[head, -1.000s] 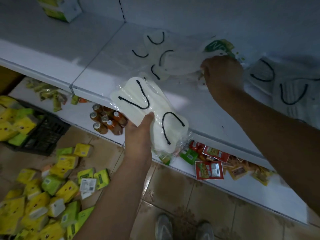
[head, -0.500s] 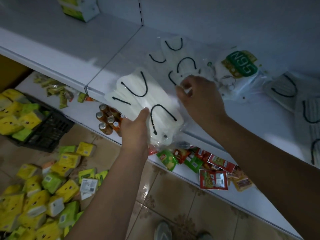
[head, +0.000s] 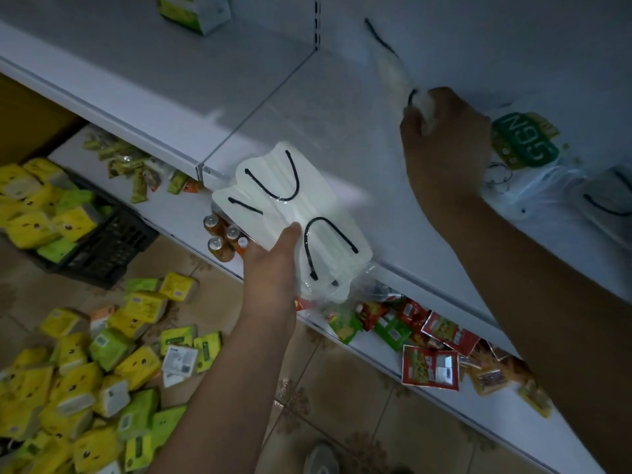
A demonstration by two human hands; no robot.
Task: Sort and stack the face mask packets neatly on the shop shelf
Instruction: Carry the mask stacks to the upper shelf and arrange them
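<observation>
My left hand [head: 273, 268] grips a stack of clear packets of white face masks with black ear loops [head: 290, 213], held over the front edge of the white shelf [head: 307, 131]. My right hand [head: 444, 145] is farther back on the shelf and grips another white mask packet [head: 390, 70], lifted and blurred against the back panel. A packet with a green N95 label [head: 525, 145] lies just right of that hand. More mask packets [head: 605, 203] lie at the right edge.
A green and white box [head: 195, 10] stands at the back left of the shelf. The lower shelf holds small bottles [head: 222, 241] and red and green snack sachets [head: 431, 364]. Yellow and green packs [head: 85, 371] litter the tiled floor beside a black crate [head: 102, 248].
My right hand has picked up a mask packet from the shelf and raised it toward the back panel. The left hand keeps its stack in nearly the same place.
</observation>
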